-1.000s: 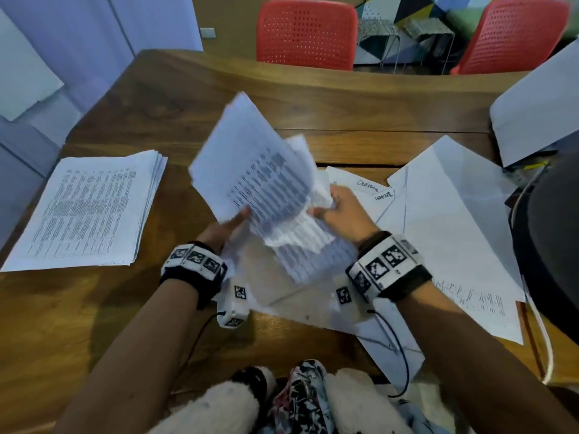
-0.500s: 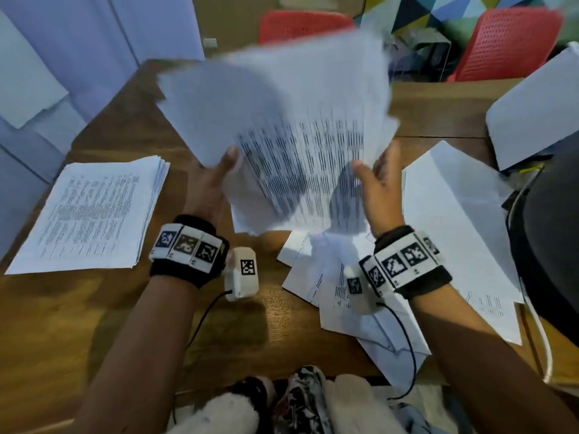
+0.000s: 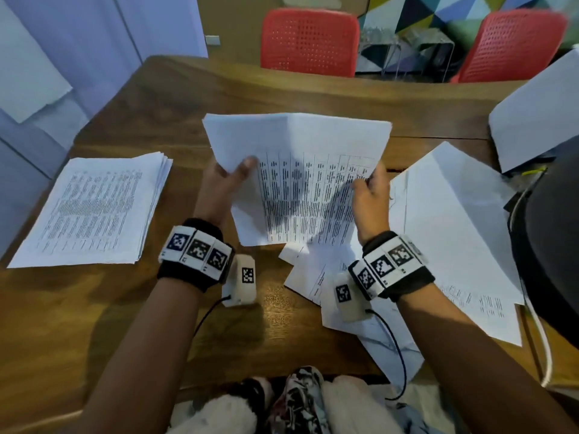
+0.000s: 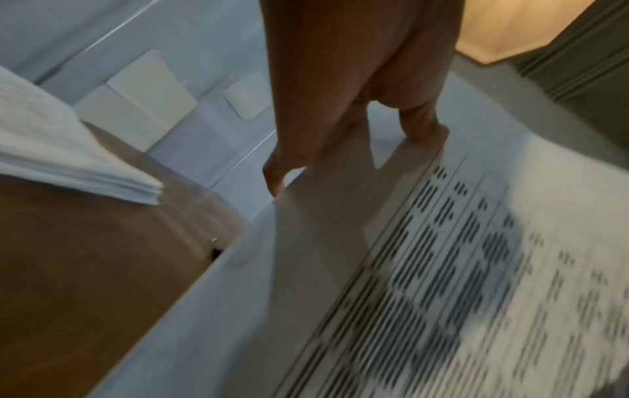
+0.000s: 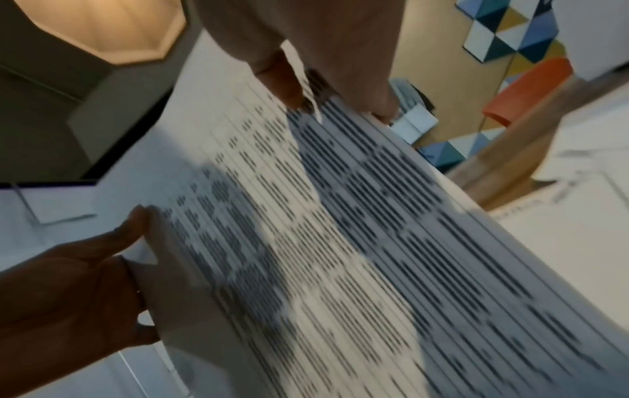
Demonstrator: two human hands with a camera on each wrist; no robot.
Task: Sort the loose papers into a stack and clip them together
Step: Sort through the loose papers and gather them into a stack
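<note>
While a neat stack (image 3: 94, 211) of printed sheets lies on the wooden table (image 3: 313, 95) at the left, the left hand (image 3: 221, 187) pinches the left edge of a raised bundle of papers (image 3: 300, 183), thumb on top. The right hand (image 3: 371, 198) grips its right edge, above loose sheets (image 3: 451, 220) scattered to the right.

Head view downward over table (image 3: 131, 314); 2 close wrist views sharing printed sheets (image 3: 300, 189).

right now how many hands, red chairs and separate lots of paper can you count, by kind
hands: 2, left hand and right hand
red chairs: 2
paper lots: 4, held sheets, left stack, loose sheets, far-right pile
total: 8
</note>
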